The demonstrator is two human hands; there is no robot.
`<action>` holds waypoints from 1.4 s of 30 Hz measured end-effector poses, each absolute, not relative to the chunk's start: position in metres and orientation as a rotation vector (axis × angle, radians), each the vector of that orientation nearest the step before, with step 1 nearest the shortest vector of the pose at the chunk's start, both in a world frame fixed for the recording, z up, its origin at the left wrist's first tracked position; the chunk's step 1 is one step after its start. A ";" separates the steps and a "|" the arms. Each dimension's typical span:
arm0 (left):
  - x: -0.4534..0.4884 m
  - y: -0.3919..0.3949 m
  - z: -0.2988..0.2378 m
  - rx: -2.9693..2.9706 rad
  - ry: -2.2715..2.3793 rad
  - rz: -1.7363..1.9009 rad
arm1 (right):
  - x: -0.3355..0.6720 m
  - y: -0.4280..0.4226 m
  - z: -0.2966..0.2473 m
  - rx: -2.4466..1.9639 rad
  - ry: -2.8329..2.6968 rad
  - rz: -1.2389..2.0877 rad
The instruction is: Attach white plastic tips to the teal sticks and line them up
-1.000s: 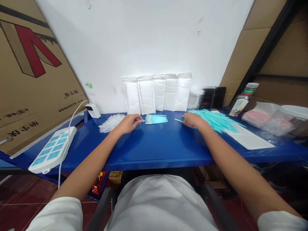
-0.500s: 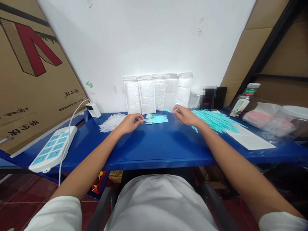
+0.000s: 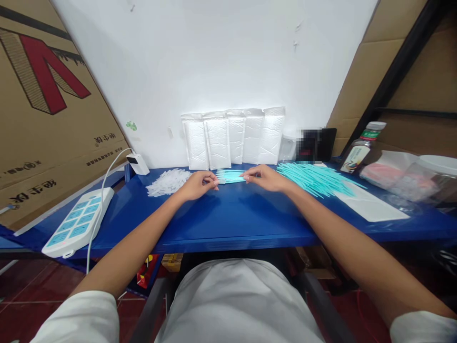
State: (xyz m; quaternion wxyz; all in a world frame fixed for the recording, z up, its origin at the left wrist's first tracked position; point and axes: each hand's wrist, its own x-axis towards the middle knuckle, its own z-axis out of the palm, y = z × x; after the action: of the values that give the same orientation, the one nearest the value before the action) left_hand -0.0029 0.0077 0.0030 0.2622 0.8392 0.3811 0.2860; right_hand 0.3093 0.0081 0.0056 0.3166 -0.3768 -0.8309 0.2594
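A neat row of thin turquoise sticks (image 3: 230,174) with whitish, clear-looking left ends lies across the blue table (image 3: 235,214). At the left ends of this row, my left hand (image 3: 202,185) is closed in a pinch on what looks like a small clear plastic cap, mostly hidden by the fingers. My right hand (image 3: 264,178) pinches the right end of a turquoise stick just in front of the row. Left of the row lies a heap of clear plastic caps (image 3: 166,183). A big loose pile of turquoise sticks (image 3: 314,178) spreads beyond my right hand.
Several white padded pouches (image 3: 217,140) lean on the wall behind the row. A power strip (image 3: 78,221) and a white charger (image 3: 138,163) with a cable are at left. At right are a bottle (image 3: 362,147), a white sheet (image 3: 373,205) and a clear tub (image 3: 424,178).
My right hand has moved left from near the turquoise pile to the row, bringing a stick. My left hand has shifted slightly right, to the row's left ends.
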 end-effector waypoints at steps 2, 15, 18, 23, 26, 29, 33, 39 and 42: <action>-0.002 0.007 0.003 2.273 1.034 0.768 | 0.308 0.008 0.005 -0.989 -2.199 0.661; -0.002 0.009 0.002 2.282 1.058 0.763 | 0.312 0.008 0.006 -0.977 -2.223 0.576; -0.002 0.009 0.002 2.282 1.049 0.764 | 0.312 0.007 0.007 -0.961 -2.245 0.590; -0.001 0.008 0.001 2.286 1.042 0.774 | 0.310 0.006 0.007 -0.981 -2.242 0.612; -0.001 0.008 0.001 2.288 1.054 0.776 | 0.310 0.006 0.007 -0.991 -2.232 0.611; -0.002 0.009 0.001 2.294 1.063 0.787 | 0.310 0.005 0.008 -1.006 -2.223 0.608; -0.003 0.011 0.000 2.311 1.057 0.793 | 0.310 0.004 0.010 -1.019 -2.226 0.614; -0.002 0.011 -0.002 2.297 1.049 0.794 | 0.310 0.004 0.009 -1.030 -2.218 0.620; -0.001 0.010 -0.001 2.291 1.051 0.793 | 0.309 0.004 0.008 -1.014 -2.229 0.636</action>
State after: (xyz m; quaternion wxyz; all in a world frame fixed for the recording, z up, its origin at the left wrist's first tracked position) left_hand -0.0011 0.0098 -0.0010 0.2470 0.8402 0.3854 0.2909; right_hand 0.3087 0.0044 0.0082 0.3011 -0.3820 -0.8401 0.2399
